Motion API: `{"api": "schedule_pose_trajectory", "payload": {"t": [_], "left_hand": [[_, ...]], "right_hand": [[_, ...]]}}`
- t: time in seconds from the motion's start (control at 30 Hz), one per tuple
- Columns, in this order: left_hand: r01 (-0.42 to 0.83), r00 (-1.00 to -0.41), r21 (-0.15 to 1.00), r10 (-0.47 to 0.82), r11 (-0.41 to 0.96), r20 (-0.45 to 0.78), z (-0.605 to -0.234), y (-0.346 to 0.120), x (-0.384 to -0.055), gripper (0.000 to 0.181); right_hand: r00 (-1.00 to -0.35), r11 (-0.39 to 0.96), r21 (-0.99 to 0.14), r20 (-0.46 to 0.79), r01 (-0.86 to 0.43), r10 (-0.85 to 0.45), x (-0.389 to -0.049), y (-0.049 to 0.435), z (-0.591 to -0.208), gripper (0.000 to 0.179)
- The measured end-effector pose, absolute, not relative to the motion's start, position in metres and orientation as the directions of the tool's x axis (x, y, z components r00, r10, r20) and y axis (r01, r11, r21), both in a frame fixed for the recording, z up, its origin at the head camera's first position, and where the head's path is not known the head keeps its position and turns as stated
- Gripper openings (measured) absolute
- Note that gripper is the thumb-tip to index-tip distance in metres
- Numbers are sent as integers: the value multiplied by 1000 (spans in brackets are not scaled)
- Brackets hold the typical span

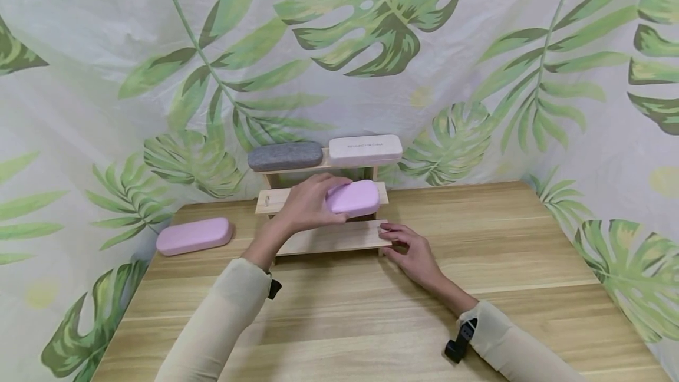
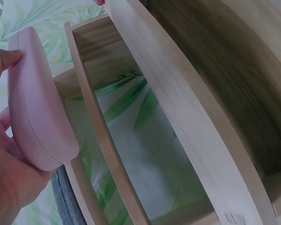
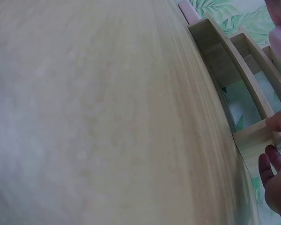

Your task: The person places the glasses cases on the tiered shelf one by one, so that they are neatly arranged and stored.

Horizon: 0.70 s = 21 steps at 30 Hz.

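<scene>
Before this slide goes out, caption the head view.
Against a leafy backdrop, left grip holds a pink case over a tiered wooden stand; right grip holds its lowest shelf.

Leaf-printed sheeting (image 1: 451, 84) surrounding a wood-grain table (image 1: 504, 240) suggests a draped-off booth, the wider building unclear.

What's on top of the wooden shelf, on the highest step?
A grey case and a white case lie end to end on the top step. The wood right under them is covered, so you can't see that bit.
</scene>
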State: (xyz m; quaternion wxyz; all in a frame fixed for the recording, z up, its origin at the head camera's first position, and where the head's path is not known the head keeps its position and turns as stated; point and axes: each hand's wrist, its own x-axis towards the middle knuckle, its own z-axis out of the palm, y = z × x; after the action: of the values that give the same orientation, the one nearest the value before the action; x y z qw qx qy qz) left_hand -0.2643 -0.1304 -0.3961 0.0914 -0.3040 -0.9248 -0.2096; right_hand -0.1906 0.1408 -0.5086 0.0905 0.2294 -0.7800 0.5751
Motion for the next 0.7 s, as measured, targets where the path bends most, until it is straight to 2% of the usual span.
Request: {"api": "schedule_pose_trajectory", "payload": {"t": [0.37,0.7], "left_hand": [[608,-792,333,520,721,320,-396,-116,-274,76],[594,-803,329,522,734,287,-400,-103,-280,77]], "right_hand": [[-873,215,-855,420,-472,-248,-191,141,-508,29],[-875,211,-859,414,-467,-251,-190,141,-507,30]]}}
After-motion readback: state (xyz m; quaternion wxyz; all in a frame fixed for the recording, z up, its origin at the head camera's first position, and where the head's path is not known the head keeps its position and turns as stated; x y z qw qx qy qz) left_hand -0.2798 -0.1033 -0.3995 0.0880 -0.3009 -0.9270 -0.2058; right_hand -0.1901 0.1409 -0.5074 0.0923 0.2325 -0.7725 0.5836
